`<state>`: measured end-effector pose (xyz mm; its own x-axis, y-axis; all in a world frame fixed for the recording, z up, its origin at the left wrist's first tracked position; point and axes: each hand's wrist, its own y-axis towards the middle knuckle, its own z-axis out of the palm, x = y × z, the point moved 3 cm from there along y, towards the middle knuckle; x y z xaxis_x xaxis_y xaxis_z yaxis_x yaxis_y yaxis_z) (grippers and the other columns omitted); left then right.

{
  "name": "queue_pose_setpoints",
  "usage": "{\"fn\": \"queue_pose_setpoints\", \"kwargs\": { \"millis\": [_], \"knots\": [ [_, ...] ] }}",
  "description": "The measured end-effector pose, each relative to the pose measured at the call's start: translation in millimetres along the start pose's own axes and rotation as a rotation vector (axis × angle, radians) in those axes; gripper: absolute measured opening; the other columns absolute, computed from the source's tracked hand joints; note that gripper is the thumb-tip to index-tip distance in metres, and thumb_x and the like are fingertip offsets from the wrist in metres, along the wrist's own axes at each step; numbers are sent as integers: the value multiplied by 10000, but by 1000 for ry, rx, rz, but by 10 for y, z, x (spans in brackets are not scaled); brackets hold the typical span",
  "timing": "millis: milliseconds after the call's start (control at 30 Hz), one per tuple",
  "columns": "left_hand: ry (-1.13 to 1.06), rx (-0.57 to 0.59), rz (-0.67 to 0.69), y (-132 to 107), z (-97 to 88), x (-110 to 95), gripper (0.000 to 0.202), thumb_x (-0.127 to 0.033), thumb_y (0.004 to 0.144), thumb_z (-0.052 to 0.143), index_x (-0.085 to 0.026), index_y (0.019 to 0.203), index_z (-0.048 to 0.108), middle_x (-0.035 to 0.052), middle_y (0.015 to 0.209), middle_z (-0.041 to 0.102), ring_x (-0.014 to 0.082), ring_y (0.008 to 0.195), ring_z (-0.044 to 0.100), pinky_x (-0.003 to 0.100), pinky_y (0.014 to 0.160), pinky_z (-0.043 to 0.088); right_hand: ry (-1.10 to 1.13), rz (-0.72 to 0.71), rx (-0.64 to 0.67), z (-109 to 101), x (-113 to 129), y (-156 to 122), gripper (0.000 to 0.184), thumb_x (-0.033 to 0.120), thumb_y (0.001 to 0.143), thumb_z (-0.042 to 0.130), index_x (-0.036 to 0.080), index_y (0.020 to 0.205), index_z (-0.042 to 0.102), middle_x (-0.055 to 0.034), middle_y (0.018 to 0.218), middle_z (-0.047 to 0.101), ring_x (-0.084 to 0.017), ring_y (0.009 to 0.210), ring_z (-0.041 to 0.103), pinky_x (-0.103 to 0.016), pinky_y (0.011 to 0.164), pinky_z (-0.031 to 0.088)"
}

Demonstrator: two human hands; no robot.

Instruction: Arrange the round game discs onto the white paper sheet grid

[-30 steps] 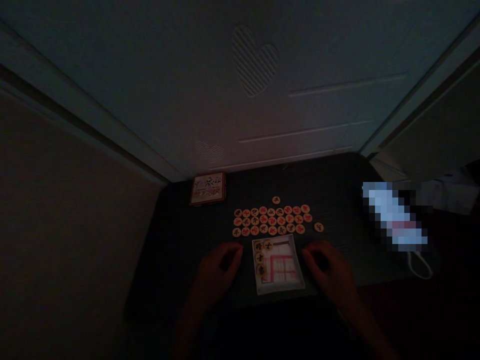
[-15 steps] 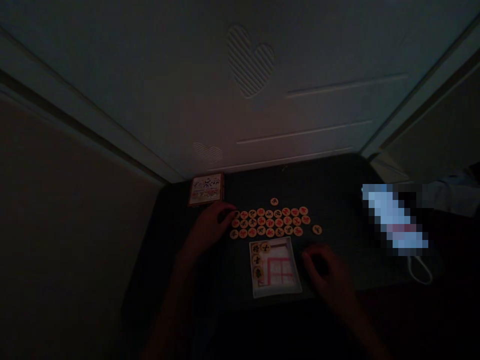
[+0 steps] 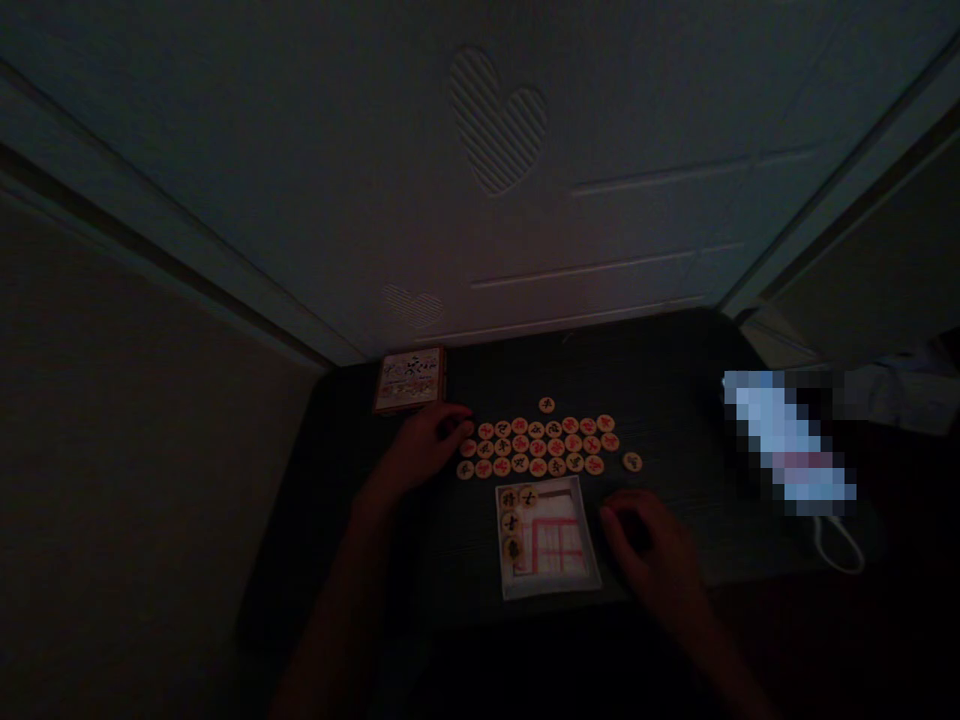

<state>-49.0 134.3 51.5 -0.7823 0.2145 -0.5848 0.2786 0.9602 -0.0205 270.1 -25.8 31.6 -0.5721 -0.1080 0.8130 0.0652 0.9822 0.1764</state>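
My left hand [image 3: 431,442] reaches to the left end of the top row of round Chinese chess pieces [image 3: 536,447], its thumb and forefinger pinched over the end piece, which they mostly hide. The pieces lie flat in three rows, marked in red or black. My right hand [image 3: 649,540] rests beside a shallow white tray [image 3: 592,545], its fingers curled and thumb tip close to the forefinger; nothing shows between them. Several black-marked pieces [image 3: 511,523] lie in the tray's upper left corner, over a red-lined sheet.
One loose piece [image 3: 547,405] lies behind the rows, another [image 3: 632,462] to their right. A printed square box lid [image 3: 410,380] is at the table's back left. A blurred-out bright object [image 3: 787,440] with a white loop lies right. Behind the dark table [image 3: 660,365] rises a pale panel with hearts.
My left fingers have closed over the end piece of the top row, which showed partly before. My right hand has hardly moved. The view has shifted slightly.
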Motion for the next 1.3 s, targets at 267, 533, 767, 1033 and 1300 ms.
{"fn": "queue_pose_setpoints", "kwargs": {
  "millis": [267, 533, 767, 1033, 1300],
  "knots": [
    [-32, 75, 85, -36, -73, 39, 271, -388, 969, 564, -237, 1140, 711, 61, 1097, 687, 208, 947, 661, 380, 859, 543, -15, 4, -5, 10, -13, -5, 109, 309, 981, 583, 236, 1005, 659, -37, 926, 709, -185, 803, 687, -293, 712, 548],
    [-62, 106, 146, -103, -97, 111, 302, -353, 966, 551, -256, 1224, 674, 66, 1146, 617, 200, 969, 639, 391, 893, 549, -27, 2, 1, 17, -20, 1, 141, 338, 988, 570, 235, 1004, 665, -47, 929, 713, -195, 812, 690, -296, 701, 548],
    [-30, 111, 128, -103, -61, 113, 300, -374, 969, 553, -250, 1217, 669, 76, 1162, 593, 207, 971, 630, 400, 892, 552, -30, -9, 3, 19, -24, 7, 144, 332, 992, 564, 226, 1000, 661, -49, 921, 710, -189, 793, 686, -292, 696, 544],
    [14, -38, 68, -196, -47, 206, 243, -332, 948, 580, -209, 1151, 633, 76, 1124, 631, 195, 907, 641, 376, 865, 542, -47, -18, -24, 14, 11, 16, 134, 307, 980, 564, 227, 978, 672, -43, 885, 707, -185, 752, 674, -288, 681, 537],
    [-100, -104, -90, -445, -98, 120, 254, -445, 940, 610, -222, 1060, 617, 37, 950, 726, 205, 826, 694, 348, 761, 569, -61, -20, -4, 24, 16, 15, 137, 317, 986, 562, 222, 987, 661, -30, 856, 686, -175, 725, 650, -280, 662, 518]
  ]
}}
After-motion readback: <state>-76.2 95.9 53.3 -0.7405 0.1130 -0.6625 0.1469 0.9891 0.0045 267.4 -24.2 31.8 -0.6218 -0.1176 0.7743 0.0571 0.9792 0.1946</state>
